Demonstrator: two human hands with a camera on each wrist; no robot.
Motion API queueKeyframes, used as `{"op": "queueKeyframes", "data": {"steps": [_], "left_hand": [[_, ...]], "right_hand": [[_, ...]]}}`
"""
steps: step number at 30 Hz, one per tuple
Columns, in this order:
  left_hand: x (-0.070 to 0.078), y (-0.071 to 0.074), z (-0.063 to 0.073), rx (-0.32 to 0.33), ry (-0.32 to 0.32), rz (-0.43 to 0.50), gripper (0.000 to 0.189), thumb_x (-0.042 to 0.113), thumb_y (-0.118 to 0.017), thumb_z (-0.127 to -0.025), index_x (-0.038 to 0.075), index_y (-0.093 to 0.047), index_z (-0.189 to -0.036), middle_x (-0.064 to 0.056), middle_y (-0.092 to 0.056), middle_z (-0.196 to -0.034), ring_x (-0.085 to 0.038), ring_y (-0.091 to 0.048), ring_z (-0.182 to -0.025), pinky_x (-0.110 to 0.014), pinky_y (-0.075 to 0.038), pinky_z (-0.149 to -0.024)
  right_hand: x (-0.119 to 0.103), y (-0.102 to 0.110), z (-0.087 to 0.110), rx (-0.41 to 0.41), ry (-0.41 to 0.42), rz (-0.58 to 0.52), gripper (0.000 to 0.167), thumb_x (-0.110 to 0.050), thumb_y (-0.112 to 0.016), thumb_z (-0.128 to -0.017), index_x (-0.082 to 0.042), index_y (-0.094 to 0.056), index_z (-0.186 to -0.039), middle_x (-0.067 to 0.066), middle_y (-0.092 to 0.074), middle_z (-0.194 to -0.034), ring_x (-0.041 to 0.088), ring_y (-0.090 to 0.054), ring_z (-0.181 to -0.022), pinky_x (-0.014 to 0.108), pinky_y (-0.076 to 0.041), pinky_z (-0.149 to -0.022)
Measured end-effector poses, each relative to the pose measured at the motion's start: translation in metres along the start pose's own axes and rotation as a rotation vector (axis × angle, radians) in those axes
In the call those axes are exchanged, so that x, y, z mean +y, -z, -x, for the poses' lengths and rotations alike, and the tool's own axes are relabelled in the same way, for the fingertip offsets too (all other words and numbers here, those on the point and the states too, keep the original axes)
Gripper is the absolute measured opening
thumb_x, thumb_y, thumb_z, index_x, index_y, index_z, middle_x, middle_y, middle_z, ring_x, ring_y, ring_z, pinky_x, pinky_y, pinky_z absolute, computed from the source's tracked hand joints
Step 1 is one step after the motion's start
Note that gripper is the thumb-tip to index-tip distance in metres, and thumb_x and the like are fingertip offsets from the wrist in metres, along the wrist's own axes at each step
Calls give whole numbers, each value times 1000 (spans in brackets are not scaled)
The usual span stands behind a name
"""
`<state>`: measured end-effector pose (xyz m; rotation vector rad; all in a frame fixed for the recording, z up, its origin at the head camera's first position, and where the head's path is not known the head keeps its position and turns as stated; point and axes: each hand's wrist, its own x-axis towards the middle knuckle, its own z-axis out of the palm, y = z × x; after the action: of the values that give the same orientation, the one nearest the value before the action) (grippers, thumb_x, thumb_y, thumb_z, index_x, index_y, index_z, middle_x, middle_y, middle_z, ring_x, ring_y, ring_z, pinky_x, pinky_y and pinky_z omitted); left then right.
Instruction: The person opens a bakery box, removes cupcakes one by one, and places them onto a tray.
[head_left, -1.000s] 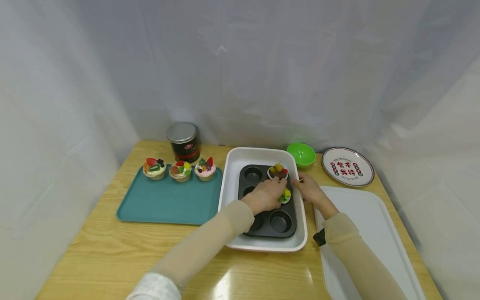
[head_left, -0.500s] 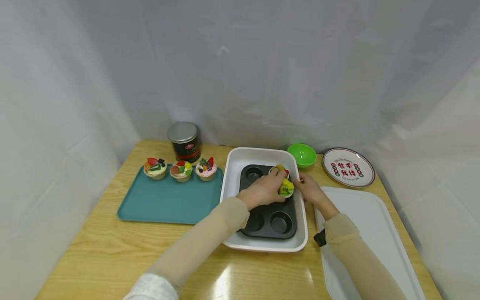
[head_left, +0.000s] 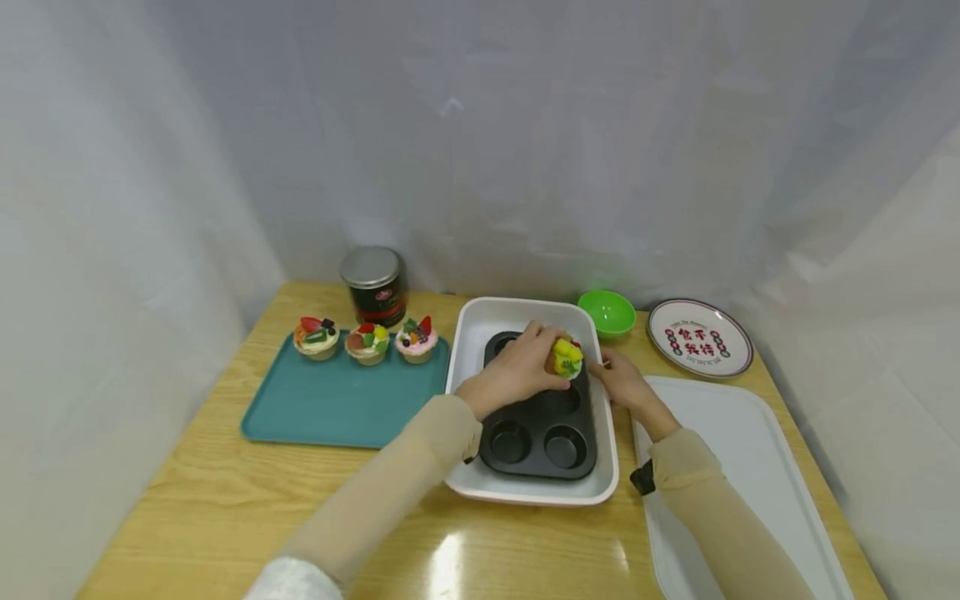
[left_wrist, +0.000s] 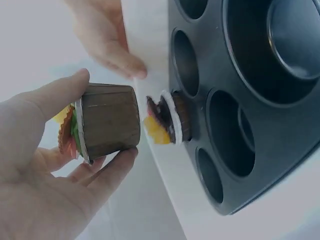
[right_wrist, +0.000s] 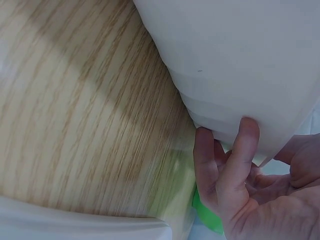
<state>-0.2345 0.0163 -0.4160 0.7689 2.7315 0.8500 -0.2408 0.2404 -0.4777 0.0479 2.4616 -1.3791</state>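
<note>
My left hand (head_left: 513,372) grips a fruit-topped cupcake (left_wrist: 111,121) by its brown cup, thumb on one side and fingers on the other. It is held above the dark muffin pan (head_left: 536,454), apart from it. A second cupcake (left_wrist: 175,117), chocolate with yellow and red pieces, sits in one cup of the pan; in the head view the left hand mostly covers it. The pan lies inside a white deep tray (head_left: 606,446). At that tray's right edge, my right hand (right_wrist: 240,185) pinches the rim, fingertips against the outer wall and thumb over the inner side.
Left of the white tray, a teal tray (head_left: 341,404) carries three fruit cupcakes (head_left: 367,344) along its far edge. Behind stands a black tin (head_left: 375,292). A green bowl (head_left: 609,313), a patterned plate (head_left: 699,337) and a flat white tray (head_left: 738,467) are on the right.
The left hand has taken hold of the cupcake in the pan's middle row and raised it out, leaving that cup bare. The right hand stays at the tray's rim.
</note>
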Motion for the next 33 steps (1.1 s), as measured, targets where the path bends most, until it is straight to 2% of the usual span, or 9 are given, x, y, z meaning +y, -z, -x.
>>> {"op": "queueKeyframes", "data": {"steps": [3,8,13,16,20,23,25,30,33], "left_hand": [[-4,9,5,22,8,60,74,31,-82,-93,12,-46,-155,-14,-49,-142,-26,-61,-120,-42,-54,-104],[-20,29,21,55,27,98,75,26,-80,-94,13,-42,-158,-15,-43,-150,-27,-59,-124,-44,-53,-107],[-41,46,41,104,62,128,76,23,-79,-93,12,-42,-158,-15,-41,-151,-26,-57,-108,-41,-50,-91],[-53,51,50,141,79,145,76,22,-79,-93,12,-42,-158,-13,-42,-148,-25,-55,-103,-38,-48,-86],[-64,55,60,185,89,133,76,21,-79,-91,12,-42,-158,-13,-47,-133,-24,-54,-100,-38,-47,-85],[-69,57,67,206,108,125,79,21,-80,-91,10,-42,-159,-12,-48,-127,-24,-53,-99,-39,-46,-87],[-73,59,73,220,128,116,81,23,-81,-90,9,-41,-159,-13,-48,-129,-26,-54,-102,-42,-47,-90],[-89,65,89,268,178,108,83,26,-82,-88,6,-42,-158,-17,-47,-144,-34,-58,-119,-52,-49,-105],[-102,70,102,283,208,136,81,25,-81,-90,7,-41,-158,-18,-43,-148,-36,-60,-118,-53,-51,-103]], "right_hand": [[0,-1,1,-3,6,-15,49,-19,-41,-113,7,-38,-154,36,-61,-126,23,-73,-86,38,-63,-64],[-2,-5,0,4,12,-29,46,-18,-43,-112,9,-41,-150,37,-63,-123,24,-72,-85,38,-63,-63],[-3,-5,2,-2,3,-12,47,-18,-43,-112,9,-40,-150,36,-62,-125,23,-71,-87,37,-62,-64],[-3,-3,3,-1,-10,-10,49,-20,-43,-112,9,-39,-151,36,-60,-127,23,-71,-88,36,-62,-65],[-1,-2,2,9,-7,-14,49,-20,-43,-111,9,-39,-151,36,-60,-127,23,-72,-87,36,-63,-65],[2,-2,0,11,-2,-5,48,-20,-43,-111,9,-41,-150,36,-60,-126,23,-71,-86,35,-62,-64],[3,-2,0,10,-2,1,48,-21,-43,-112,8,-41,-150,35,-60,-127,23,-71,-87,35,-62,-64],[3,-2,-1,3,1,-1,50,-21,-43,-112,8,-40,-152,36,-58,-130,23,-72,-90,35,-63,-66],[2,-2,-1,4,2,-7,50,-22,-43,-112,8,-39,-152,35,-58,-130,23,-72,-90,36,-63,-67]]}}
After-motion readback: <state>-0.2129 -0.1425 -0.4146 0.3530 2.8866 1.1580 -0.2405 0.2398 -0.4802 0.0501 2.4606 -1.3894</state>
